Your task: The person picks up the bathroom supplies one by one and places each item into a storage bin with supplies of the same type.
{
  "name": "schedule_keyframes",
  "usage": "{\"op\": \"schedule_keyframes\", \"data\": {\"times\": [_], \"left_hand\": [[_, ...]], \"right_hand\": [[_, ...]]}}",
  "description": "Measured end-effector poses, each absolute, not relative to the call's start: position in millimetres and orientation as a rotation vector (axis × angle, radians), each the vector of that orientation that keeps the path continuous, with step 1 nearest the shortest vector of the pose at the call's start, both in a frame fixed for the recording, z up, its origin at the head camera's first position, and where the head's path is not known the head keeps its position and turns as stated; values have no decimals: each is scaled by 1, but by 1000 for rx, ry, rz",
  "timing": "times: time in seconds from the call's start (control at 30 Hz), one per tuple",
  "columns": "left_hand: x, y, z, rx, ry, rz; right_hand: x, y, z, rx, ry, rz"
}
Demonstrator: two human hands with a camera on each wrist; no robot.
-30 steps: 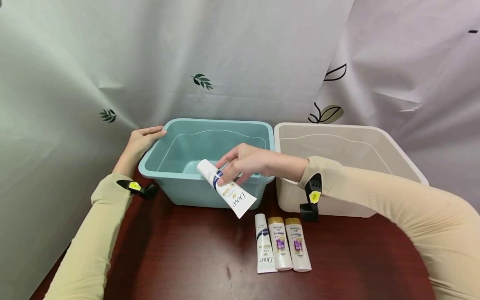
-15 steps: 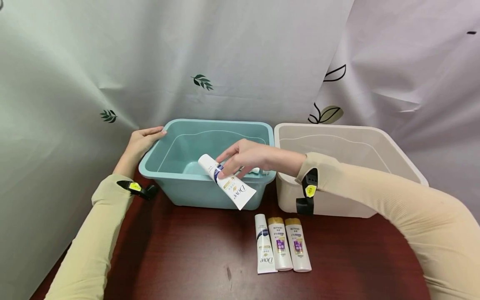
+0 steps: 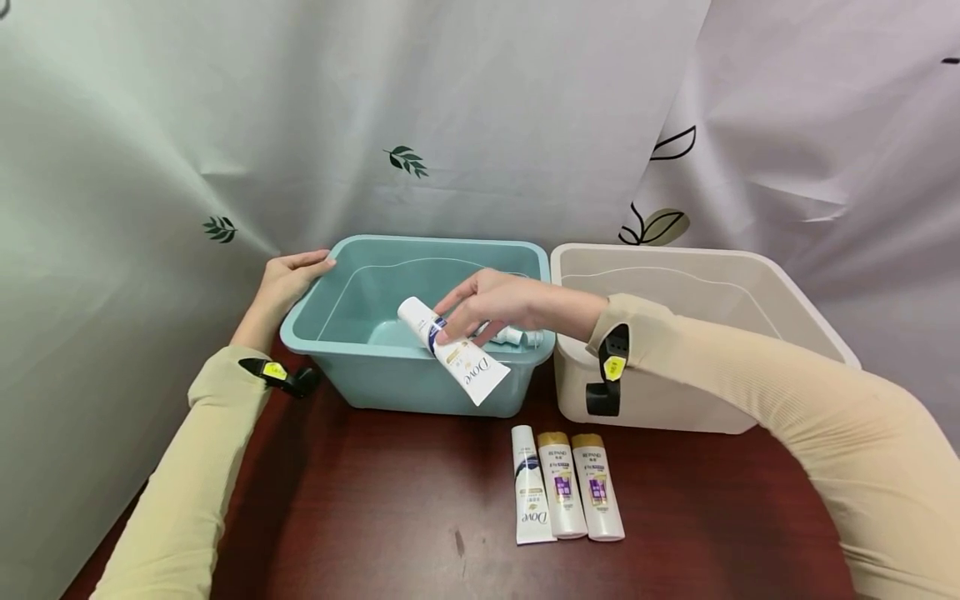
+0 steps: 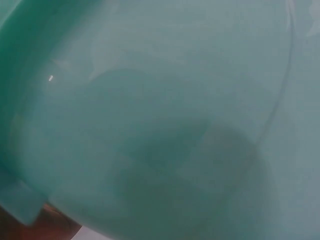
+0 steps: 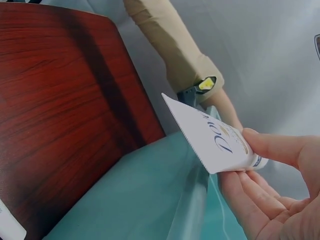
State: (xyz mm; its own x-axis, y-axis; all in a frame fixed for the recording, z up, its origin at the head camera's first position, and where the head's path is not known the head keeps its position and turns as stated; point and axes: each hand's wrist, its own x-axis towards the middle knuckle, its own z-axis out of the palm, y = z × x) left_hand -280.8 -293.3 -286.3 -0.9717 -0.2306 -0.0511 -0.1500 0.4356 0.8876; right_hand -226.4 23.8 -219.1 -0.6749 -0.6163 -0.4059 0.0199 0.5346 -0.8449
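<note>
My right hand (image 3: 495, 307) pinches a white Dove tube (image 3: 472, 367) between thumb and fingers, over the front rim of the teal plastic bin (image 3: 360, 348). The tube tilts, its white cap toward the bin's inside and its flat end outside the front wall. In the right wrist view, the thumb and fingers hold the Dove tube (image 5: 215, 140) near its cap end. My left hand (image 3: 288, 282) holds the bin's rim at the back left corner; only the teal wall (image 4: 165, 110) fills most of the left wrist view. White items (image 3: 510, 335) lie inside the bin, partly hidden by my right hand.
A beige bin (image 3: 660, 400) stands right beside the teal one. In front of them on the dark red table (image 3: 360, 500) lie another Dove tube (image 3: 531, 492) and two white gold-capped bottles (image 3: 562, 492), (image 3: 598, 492), side by side. A pale curtain (image 3: 480, 108) hangs behind.
My right hand has lifted slightly up and back with the Dove tube, bringing more of it over the bin. White items inside the bin have come into view. The left hand stays put.
</note>
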Motion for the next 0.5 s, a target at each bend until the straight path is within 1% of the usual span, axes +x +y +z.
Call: {"op": "schedule_keyframes", "data": {"times": [0.5], "left_hand": [[-281, -294, -286, 318, -2632, -1567]], "right_hand": [[-239, 22, -217, -429, 2055, -1161]]}}
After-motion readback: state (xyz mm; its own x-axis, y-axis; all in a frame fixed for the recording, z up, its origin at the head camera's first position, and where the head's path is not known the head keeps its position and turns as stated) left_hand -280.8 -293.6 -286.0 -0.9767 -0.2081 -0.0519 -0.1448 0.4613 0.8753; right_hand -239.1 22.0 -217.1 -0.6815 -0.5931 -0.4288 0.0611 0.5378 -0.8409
